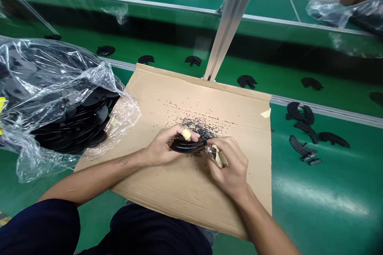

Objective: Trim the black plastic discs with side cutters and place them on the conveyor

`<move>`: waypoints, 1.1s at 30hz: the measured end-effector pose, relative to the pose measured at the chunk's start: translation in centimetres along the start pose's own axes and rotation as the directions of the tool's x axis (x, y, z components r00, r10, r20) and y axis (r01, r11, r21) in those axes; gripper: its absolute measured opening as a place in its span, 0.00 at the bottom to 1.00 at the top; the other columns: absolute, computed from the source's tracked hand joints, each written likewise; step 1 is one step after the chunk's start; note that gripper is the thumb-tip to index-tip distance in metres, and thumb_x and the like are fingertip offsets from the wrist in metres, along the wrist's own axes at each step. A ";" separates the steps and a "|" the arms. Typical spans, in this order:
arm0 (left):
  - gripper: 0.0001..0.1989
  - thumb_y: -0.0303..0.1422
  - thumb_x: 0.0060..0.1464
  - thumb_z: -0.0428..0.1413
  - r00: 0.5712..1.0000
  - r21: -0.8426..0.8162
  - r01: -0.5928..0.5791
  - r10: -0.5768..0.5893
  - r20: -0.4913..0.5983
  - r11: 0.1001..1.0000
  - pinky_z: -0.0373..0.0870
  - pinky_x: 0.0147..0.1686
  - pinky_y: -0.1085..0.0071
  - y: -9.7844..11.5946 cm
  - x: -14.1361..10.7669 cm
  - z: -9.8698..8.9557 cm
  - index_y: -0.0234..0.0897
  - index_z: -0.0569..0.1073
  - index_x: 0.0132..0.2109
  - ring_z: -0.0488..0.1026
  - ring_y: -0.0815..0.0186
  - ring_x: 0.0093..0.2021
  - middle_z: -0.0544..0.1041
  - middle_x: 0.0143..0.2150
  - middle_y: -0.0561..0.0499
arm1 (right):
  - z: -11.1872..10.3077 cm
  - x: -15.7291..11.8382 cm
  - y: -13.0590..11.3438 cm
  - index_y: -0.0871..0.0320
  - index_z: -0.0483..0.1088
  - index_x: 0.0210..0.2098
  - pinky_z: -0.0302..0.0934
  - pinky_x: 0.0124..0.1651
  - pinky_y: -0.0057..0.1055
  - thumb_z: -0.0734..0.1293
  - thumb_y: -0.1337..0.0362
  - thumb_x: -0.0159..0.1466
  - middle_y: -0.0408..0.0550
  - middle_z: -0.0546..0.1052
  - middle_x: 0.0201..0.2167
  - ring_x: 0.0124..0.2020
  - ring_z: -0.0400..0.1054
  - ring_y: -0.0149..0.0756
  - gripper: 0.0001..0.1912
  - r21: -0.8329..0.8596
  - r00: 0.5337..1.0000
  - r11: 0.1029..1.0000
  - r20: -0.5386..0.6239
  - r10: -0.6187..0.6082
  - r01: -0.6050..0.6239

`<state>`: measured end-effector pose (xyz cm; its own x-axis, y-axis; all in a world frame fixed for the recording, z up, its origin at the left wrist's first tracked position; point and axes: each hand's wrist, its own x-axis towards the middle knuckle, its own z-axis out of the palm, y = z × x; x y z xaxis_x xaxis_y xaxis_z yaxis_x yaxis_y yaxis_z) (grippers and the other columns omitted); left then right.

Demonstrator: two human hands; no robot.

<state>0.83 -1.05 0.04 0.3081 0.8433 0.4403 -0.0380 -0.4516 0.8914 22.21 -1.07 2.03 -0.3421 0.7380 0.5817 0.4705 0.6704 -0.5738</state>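
Note:
My left hand (166, 145) is closed around a black rounded plastic part (188, 146), tilted edge-up above the cardboard. Yellowish tape (186, 134) wraps one of its fingers. At the part's right end, my right hand (230, 163) grips a small tool with a shiny metal end (209, 150); its kind is mostly hidden by the fingers. More pale tape shows on my right hand. Small black plastic scraps (200, 125) lie in a scattered pile just beyond the part, on the cardboard sheet (167, 195).
A clear plastic bag (74, 61) spills stacked black discs (80, 127) at the left. Several black curved pieces (302, 149) lie on the green table at the right. Beyond a metal upright post (229, 20), more pieces (247, 81) sit spaced along a green surface.

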 end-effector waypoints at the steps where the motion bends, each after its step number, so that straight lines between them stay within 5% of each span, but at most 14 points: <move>1: 0.11 0.22 0.58 0.59 1.000 0.027 0.008 -0.008 0.000 1.000 0.79 0.49 0.64 0.1 0.0 0.0 0.35 0.71 0.47 0.79 0.62 0.49 0.81 0.45 0.44 | 0.0 0.0 0.0 0.56 0.70 0.44 0.65 0.35 0.37 0.65 0.75 0.62 0.50 0.76 0.34 0.34 0.70 0.38 0.13 0.003 1.000 1.000 0.000 -0.003 0.003; 10: 0.13 0.22 0.56 0.58 0.993 0.277 -0.091 0.107 -0.044 0.957 0.77 0.43 0.66 0.2 0.5 -0.3 0.36 0.77 0.49 0.76 0.65 0.43 0.79 0.43 0.46 | -0.1 0.0 -0.1 0.55 0.70 0.46 0.65 0.35 0.37 0.64 0.75 0.61 0.50 0.76 0.35 0.35 0.70 0.39 0.15 0.021 1.000 1.000 0.019 -0.004 0.004; 33: 0.06 0.26 0.57 0.60 0.998 0.253 -0.062 0.068 -0.014 0.965 0.75 0.42 0.67 0.5 0.6 -0.2 0.35 0.75 0.43 0.75 0.65 0.41 0.77 0.40 0.47 | 0.1 -0.1 -0.2 0.56 0.69 0.43 0.62 0.35 0.36 0.64 0.74 0.62 0.49 0.76 0.34 0.34 0.69 0.38 0.12 0.002 0.997 1.000 0.075 -0.023 0.023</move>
<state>0.80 -0.69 0.78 0.2911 0.8148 0.5013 0.1848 -0.5620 0.8062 22.02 -1.25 2.05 -0.4131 0.7262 0.5495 0.4609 0.6871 -0.5616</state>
